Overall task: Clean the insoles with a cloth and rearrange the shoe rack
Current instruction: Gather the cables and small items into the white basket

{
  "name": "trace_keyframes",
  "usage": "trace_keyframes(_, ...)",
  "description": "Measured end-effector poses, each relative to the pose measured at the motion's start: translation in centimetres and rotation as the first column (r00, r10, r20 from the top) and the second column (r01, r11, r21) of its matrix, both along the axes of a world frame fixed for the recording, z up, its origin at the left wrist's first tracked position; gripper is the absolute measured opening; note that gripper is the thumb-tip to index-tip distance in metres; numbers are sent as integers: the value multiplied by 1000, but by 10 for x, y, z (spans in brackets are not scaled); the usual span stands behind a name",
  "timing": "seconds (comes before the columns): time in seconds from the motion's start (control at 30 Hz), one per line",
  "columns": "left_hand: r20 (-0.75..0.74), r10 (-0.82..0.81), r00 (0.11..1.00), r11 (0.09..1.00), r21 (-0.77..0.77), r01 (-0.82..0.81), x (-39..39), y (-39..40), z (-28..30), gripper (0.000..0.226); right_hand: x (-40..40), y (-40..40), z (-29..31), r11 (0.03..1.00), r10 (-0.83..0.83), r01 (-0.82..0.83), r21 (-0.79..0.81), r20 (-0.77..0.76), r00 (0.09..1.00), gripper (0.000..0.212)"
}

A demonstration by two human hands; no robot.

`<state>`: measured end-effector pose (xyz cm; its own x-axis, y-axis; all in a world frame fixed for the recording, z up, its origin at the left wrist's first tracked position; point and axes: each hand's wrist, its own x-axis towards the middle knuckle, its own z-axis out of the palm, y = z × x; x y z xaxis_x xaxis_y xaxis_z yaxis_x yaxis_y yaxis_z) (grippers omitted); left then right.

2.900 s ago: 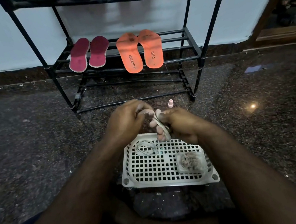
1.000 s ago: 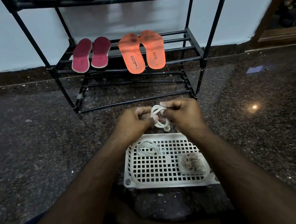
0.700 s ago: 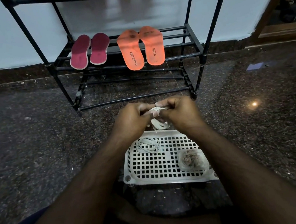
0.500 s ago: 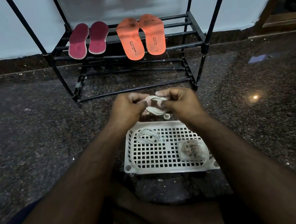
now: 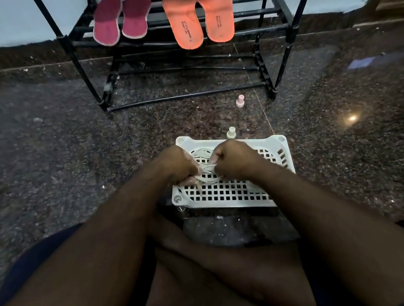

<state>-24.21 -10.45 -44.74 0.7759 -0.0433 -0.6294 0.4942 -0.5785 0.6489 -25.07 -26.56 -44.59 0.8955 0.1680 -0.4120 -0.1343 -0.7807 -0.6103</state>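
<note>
Both hands, left [image 5: 182,167] and right [image 5: 234,160], pinch a white lace [image 5: 207,173] over the tray [image 5: 230,194] middle. Side step, looks like lace bundling; next, set it down, back to insoles [image 5: 197,13].

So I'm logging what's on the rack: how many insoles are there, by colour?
Maroon insoles: 2
Orange insoles: 2
Total: 4, all lying on the rack shelf.
</note>
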Motion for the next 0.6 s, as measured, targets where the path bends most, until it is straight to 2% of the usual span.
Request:
trace_keyframes(0.07, 17, -146, 989, 978, 151, 142, 0, -2, 0, 5, -4, 5, -4, 988, 96, -90, -127, 39, 995, 16)
trace_keyframes(0.13, 34, -287, 957, 912, 314, 263, 0, -4, -3, 14, -6, 6, -5, 978, 122, -111, -177, 54, 991, 16)
trace_keyframes(0.27, -7, -505, 863, 707, 571, 419, -2, -13, -4, 30, -4, 5, -11, 972, 134, -114, -204, 86, 987, 17)
trace_keyframes(0.33, 0, -523, 852, 690, 587, 424, -1, -15, -2, 33, -6, 7, -14, 965, 159, -130, -230, 111, 981, 18)
trace_keyframes(0.5, 85, -496, 864, 724, 589, 358, 6, -7, 4, 22, -9, 12, -21, 955, 196, -155, -251, 147, 970, 16)
trace_keyframes(0.6, 62, -520, 852, 690, 619, 376, 4, -7, 3, 26, -10, 14, -24, 958, 190, -145, -249, 165, 968, 13)
